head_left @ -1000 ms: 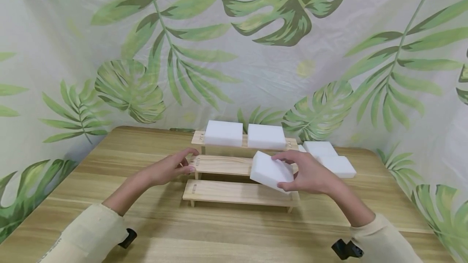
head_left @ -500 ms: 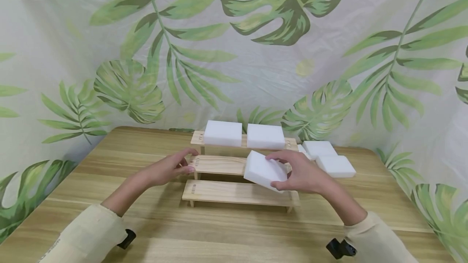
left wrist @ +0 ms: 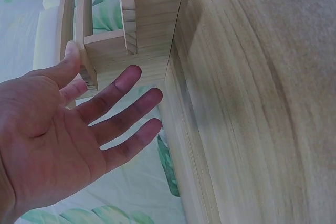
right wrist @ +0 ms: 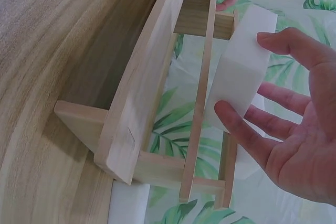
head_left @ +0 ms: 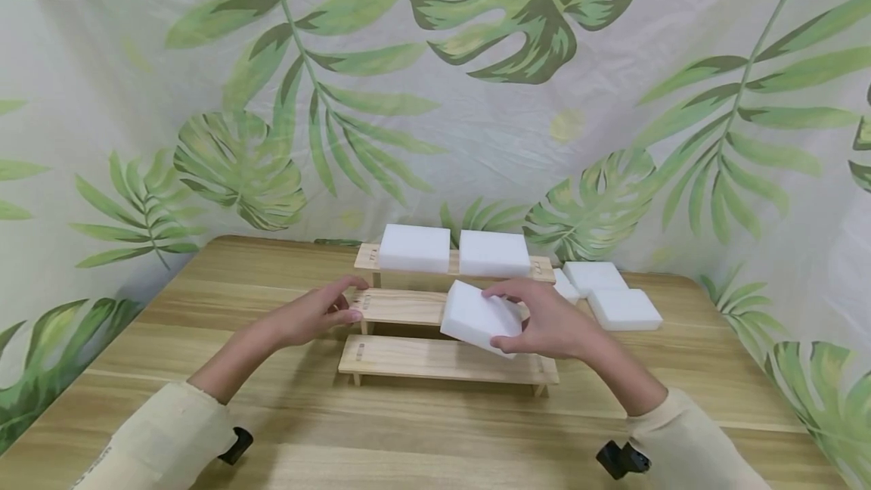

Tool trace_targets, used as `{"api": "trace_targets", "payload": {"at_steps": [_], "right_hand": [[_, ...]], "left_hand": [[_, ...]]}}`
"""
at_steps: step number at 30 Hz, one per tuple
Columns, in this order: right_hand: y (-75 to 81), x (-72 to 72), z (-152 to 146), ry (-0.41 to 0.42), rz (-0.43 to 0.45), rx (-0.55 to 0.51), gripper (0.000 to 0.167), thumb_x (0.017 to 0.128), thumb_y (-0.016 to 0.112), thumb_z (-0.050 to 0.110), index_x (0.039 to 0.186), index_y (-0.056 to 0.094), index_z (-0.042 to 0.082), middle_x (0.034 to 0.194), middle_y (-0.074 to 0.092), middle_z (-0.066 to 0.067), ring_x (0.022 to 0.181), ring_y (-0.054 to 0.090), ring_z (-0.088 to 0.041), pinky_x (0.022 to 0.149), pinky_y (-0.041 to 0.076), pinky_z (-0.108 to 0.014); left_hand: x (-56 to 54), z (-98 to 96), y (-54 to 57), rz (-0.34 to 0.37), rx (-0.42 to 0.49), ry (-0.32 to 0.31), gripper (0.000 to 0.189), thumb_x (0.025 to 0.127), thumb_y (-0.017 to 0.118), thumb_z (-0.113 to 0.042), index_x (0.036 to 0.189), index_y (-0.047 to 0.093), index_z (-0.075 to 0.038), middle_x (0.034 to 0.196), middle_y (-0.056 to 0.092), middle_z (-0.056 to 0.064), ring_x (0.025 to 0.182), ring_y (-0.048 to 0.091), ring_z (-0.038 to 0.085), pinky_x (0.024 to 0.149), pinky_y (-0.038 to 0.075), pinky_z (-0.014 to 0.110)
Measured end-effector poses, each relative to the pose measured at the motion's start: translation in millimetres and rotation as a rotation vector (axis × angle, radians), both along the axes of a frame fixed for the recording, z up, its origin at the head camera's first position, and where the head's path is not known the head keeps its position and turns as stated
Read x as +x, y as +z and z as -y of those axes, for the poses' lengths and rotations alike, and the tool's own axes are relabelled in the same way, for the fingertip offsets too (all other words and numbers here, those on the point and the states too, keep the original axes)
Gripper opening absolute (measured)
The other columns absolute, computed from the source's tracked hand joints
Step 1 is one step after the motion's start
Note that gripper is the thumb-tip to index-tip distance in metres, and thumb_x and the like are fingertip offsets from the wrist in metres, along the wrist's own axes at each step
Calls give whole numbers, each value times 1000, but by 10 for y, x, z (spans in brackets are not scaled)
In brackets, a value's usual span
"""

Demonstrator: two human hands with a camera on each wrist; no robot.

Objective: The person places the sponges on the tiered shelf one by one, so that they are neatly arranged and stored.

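A three-tier wooden stand [head_left: 435, 360] sits on the table. My left hand [head_left: 309, 314] pinches the left end of its middle tier between thumb and index finger. In the left wrist view, the other fingers of that hand [left wrist: 58, 124] stretch out beside the stand's side panel [left wrist: 142, 61]. My right hand [head_left: 554, 324] grips a white foam block [head_left: 472, 316], tilted, over the right half of the middle tier. Seen from the right wrist, thumb and fingers hold opposite edges of the block [right wrist: 241, 61]. Two more white blocks [head_left: 413, 248] lie side by side on the top tier.
Several loose white blocks [head_left: 624, 308] lie on the wooden table [head_left: 381, 437] to the right of the stand. A leaf-patterned cloth [head_left: 476, 142] hangs behind the table's far edge.
My right hand has moved a little to the left, carrying the tilted foam block along the middle tier. The left hand stays at the stand's left end.
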State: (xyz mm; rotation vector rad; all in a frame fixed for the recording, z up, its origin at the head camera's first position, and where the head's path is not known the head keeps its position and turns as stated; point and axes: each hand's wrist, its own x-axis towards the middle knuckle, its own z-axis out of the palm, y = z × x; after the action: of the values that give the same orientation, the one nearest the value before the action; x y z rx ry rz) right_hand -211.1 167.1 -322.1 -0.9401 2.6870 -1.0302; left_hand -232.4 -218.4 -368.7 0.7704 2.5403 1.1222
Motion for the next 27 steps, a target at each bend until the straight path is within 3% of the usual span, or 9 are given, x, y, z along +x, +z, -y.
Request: {"api": "trace_targets", "payload": {"at_steps": [8,18,27], "right_hand": [[-4,-11,38,7,-15,3,54,81,87,11,130,66,1,133,62,-19,121,60,-42,68,58,-29],[5,-47,137,20,-81,52,54,80,87,15,129,68,5,132,65,-13,110,60,-27,70,55,-28],[5,-77,246,33,-146,88,55,80,87,20,130,69,6,132,67,-11,108,59,-24,74,52,-29]], "left_hand": [[-7,4,-3,7,-3,1,52,109,58,-21,150,38,4,102,69,17,98,67,35,80,53,50],[-11,4,-5,22,14,-8,50,109,57,-19,149,37,5,102,69,17,99,67,37,81,53,53],[-4,-4,8,17,-1,6,49,108,58,-21,148,40,2,100,69,14,97,67,34,80,53,51]]}}
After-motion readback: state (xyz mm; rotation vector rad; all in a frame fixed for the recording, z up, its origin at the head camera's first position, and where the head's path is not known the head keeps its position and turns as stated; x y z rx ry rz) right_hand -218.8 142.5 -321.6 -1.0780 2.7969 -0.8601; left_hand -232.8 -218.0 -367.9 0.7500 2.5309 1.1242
